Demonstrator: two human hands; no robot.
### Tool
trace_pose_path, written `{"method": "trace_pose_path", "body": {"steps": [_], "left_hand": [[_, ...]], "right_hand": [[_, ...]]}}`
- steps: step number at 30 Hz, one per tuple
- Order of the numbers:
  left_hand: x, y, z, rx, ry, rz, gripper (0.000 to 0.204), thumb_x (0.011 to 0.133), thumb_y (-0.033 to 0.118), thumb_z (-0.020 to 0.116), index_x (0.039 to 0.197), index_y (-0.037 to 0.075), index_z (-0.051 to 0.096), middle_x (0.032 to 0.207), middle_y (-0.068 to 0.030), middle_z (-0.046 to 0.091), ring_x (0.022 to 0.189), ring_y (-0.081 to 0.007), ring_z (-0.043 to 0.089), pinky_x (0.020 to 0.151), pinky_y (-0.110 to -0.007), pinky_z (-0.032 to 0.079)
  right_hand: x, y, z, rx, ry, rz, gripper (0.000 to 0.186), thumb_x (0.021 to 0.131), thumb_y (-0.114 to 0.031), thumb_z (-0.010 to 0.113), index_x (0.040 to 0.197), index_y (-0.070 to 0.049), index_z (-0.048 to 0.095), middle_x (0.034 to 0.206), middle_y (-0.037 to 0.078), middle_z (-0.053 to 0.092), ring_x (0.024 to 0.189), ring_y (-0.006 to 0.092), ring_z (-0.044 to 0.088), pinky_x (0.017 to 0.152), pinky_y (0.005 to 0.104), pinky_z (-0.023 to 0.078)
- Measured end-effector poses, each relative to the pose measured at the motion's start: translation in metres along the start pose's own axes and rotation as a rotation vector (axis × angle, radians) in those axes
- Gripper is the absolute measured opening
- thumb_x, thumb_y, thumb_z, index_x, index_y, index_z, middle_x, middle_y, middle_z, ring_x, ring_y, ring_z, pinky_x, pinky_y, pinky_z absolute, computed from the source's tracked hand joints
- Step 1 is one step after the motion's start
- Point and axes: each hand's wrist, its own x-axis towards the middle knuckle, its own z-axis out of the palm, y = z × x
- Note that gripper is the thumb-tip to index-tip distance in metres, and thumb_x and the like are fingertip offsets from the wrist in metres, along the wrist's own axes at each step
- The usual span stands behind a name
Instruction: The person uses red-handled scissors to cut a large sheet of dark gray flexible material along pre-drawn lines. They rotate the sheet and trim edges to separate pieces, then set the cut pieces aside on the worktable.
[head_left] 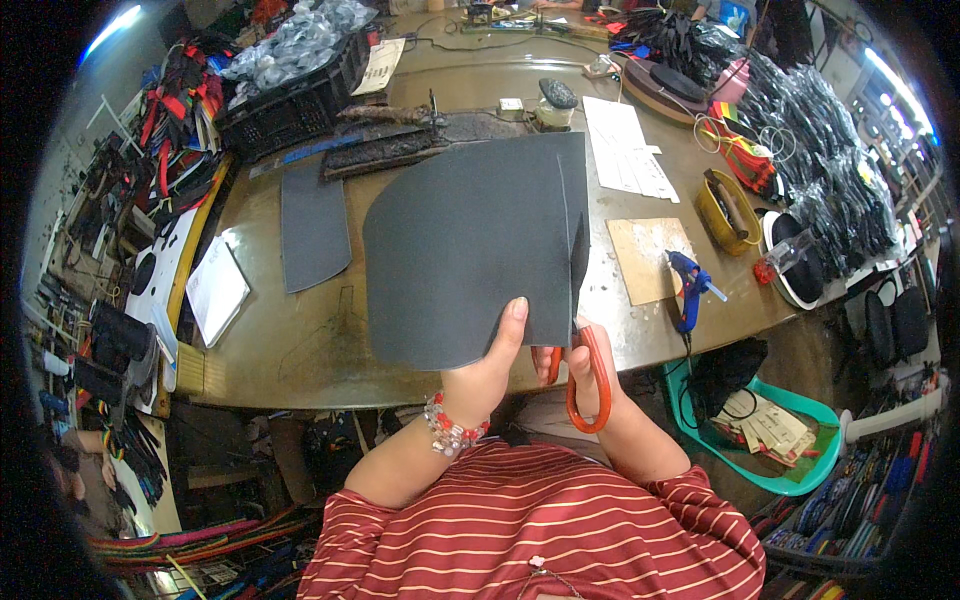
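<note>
A large dark grey sheet [460, 240] with rounded left corners is held up above the table's front edge. My left hand [487, 365] grips its lower edge, with the thumb flat on the near face and the fingers hidden behind. Scissors [606, 392] with red-orange handles are in my right hand [598, 355], whose fingers go through the loops. Their blades are hidden behind the sheet, at its right side. Along that side a narrow strip of the sheet stands at an angle to the rest.
Another grey piece [315, 228] lies on the table at left, near white papers [216, 290]. At right are a blue glue gun [688, 290] on a tan board [640, 245] and a yellow basket [728, 212]. A black crate [290, 110] stands far left; a green tub [800, 482] sits below.
</note>
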Motion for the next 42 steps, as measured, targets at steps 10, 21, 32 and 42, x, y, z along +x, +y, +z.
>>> {"method": "trace_pose_path", "body": {"steps": [10,21,32,42], "left_hand": [[-0.004,-0.006,-0.002,0.035,-0.016,-0.05,0.018,0.079,0.009,0.064,0.091,-0.003,0.06,0.087,-0.0083,0.062,0.074,-0.0141,0.058,0.064,-0.026,0.046],[-0.017,-0.016,-0.004,0.113,-0.08,0.001,0.02,0.078,0.009,0.065,0.092,-0.005,0.059,0.086,-0.0107,0.062,0.071,-0.0171,0.06,0.063,-0.028,0.047],[-0.026,-0.023,-0.007,0.204,-0.169,0.028,0.024,0.077,0.009,0.066,0.095,-0.005,0.059,0.089,-0.0117,0.063,0.075,-0.0194,0.061,0.066,-0.029,0.047],[-0.028,-0.033,-0.012,0.205,-0.182,-0.05,0.025,0.077,0.009,0.066,0.097,-0.003,0.059,0.09,-0.0109,0.062,0.076,-0.0197,0.06,0.068,-0.029,0.047]], "right_hand": [[-0.004,0.006,-0.001,-0.032,0.029,0.054,0.058,0.075,-0.06,0.054,0.081,-0.002,0.049,0.055,0.0,0.047,0.044,0.0075,0.048,0.04,0.0209,0.04],[-0.001,0.001,-0.007,-0.045,0.075,0.096,0.069,0.072,-0.066,0.051,0.09,0.0,0.052,0.062,-0.003,0.042,0.051,0.0058,0.047,0.042,0.0201,0.042],[0.013,0.015,-0.017,-0.254,0.204,-0.147,0.063,0.082,-0.061,0.041,0.076,0.001,0.048,0.059,-0.002,0.037,0.058,0.0072,0.035,0.047,0.0258,0.029],[0.008,0.021,-0.017,-0.359,0.27,-0.007,0.056,0.084,-0.058,0.041,0.072,-0.003,0.045,0.056,0.0,0.04,0.051,0.008,0.044,0.043,0.0235,0.035]]}}
